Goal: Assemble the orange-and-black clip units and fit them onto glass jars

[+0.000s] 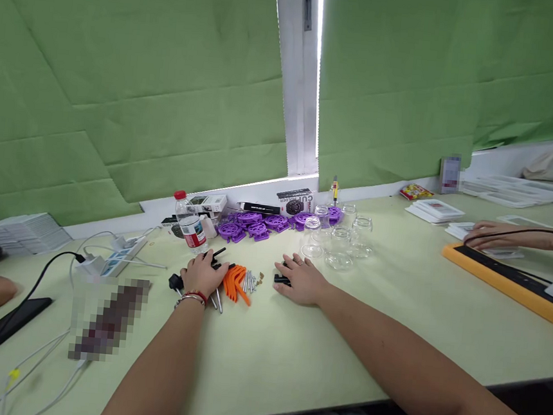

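My left hand (204, 273) is bent over a cluster of black parts (218, 258), its fingers around some of them. A black knob (176, 282) shows beside the wrist, and thin metal rods (218, 300) stick out below the palm. Just right of it lie orange angled pieces (235, 284), several silver screws (250, 281) and a few small brass-coloured bits (261, 277). My right hand (300, 279) rests low on the table, closed over a small black piece (282, 280) whose end pokes out at the fingers. The rest of that piece is hidden.
Purple plastic parts (258, 226), clear glass cups (339, 248), a bottle (190, 222) and a cup holder box (296, 203) stand behind. Left are a power strip (123, 257) and cables. At right, another person's hand (501, 235) is beside an orange-edged case (502, 280).
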A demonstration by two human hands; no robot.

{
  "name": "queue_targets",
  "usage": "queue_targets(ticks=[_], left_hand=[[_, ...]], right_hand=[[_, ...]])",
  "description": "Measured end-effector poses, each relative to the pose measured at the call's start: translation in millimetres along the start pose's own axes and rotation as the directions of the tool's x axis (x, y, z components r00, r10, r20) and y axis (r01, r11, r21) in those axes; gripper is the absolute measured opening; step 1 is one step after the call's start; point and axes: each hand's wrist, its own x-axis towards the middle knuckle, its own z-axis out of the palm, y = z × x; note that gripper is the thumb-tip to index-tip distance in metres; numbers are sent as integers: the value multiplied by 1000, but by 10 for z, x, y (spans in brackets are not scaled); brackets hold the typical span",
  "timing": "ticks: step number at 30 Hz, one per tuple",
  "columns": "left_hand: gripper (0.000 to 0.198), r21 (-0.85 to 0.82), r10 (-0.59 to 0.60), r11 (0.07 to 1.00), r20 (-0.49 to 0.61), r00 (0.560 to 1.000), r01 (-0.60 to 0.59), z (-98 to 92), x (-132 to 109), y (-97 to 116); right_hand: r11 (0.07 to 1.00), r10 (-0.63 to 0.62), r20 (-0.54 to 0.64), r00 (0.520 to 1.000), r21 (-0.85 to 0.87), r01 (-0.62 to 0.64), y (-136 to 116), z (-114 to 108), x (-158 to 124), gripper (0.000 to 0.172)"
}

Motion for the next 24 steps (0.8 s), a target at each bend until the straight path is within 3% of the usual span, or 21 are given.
queue_targets(ticks=[24], left_hand=[[73, -13, 11, 1000, -14, 1000, -11, 79, -52, 454]], right_hand=[[1000, -12, 14, 1000, 3, 12, 89, -41, -29, 78]])
